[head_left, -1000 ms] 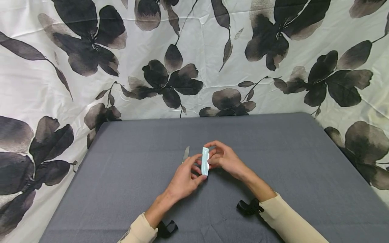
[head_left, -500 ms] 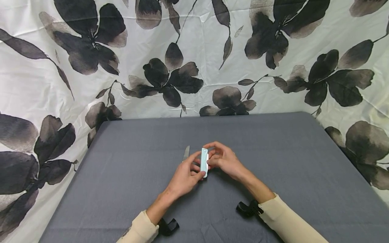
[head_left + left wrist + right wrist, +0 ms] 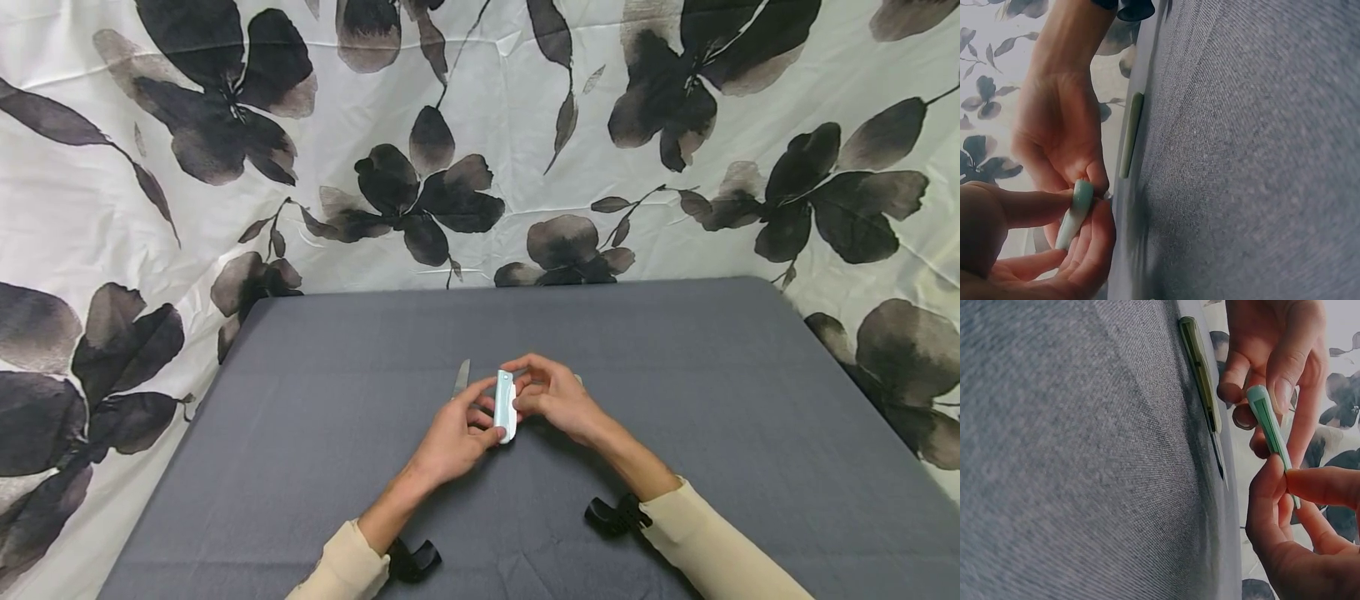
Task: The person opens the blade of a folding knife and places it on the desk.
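Note:
Both hands hold a small light-blue folding knife [image 3: 503, 408] over the table, its handle standing lengthwise with a pivot dot near the top. A white strip like a blade [image 3: 512, 423] shows along its right side. My left hand [image 3: 453, 437] grips the handle between forefinger near the top and thumb at the bottom. From the other side my right hand [image 3: 555, 396] pinches the white edge with the thumb, forefinger at the top end. The right wrist view shows the green slotted handle [image 3: 1269, 428] between the fingers of both hands.
Past the left hand lies a knife with its blade [image 3: 461, 379] out; its olive-green handle [image 3: 1200, 375] shows in the right wrist view. A green, handle-like bar [image 3: 1132, 134] lies on the grey cloth-covered table [image 3: 300, 417] beyond the right hand. Floral fabric [image 3: 495, 125] hangs behind.
The folding knife has come slightly lower, and more of the white strip shows at its lower right. The left thumb has shifted up from the bottom end onto the handle's lower part.

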The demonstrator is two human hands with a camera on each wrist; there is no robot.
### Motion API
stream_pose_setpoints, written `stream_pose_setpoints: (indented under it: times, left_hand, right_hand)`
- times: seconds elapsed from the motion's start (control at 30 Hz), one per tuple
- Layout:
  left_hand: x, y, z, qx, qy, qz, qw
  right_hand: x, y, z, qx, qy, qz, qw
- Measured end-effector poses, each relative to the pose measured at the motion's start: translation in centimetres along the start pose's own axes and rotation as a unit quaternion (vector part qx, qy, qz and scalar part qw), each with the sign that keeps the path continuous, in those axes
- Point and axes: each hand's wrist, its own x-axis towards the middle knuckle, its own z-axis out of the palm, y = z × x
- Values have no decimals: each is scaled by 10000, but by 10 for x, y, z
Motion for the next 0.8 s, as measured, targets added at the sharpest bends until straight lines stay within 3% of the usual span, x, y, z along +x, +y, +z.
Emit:
stream_pose_setpoints:
  times: [0.2, 0.53, 0.8]
  left_hand:
    - [0, -1, -5, -305, -137, -12, 9994]
    - [-1, -1, -11, -203, -361, -83, 9991]
    - [0, -1, -9, -262, -211, -104, 9994]
  right_hand:
    - [1, -1, -2, -150, -142, 23, 9998]
    - [1, 2, -10, -154, -460, 106, 9988]
    - [-1, 1, -10, -465, -358, -18, 9983]
